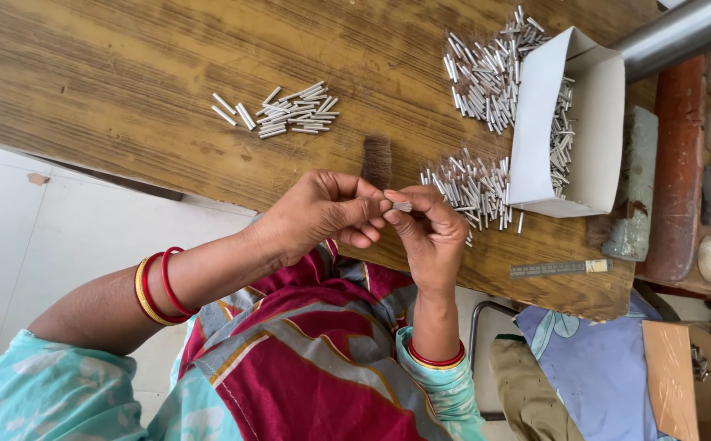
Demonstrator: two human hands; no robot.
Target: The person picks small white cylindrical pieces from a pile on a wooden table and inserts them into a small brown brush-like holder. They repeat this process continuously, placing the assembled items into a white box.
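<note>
So we've got both hands pinched shut on one small metal pin [402, 206], left hand [323, 214] and right hand [431, 233] meeting fingertip to fingertip, its long axis running between them, the nearest pin pile [471, 189] just beyond the right hand.

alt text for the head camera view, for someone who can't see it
Two bare hands, left and right, meet over the edge of a wooden table, pinching a few small metal pins between the fingertips. More pins lie in loose piles beside an open white cardboard box, with a smaller group further left.
</note>
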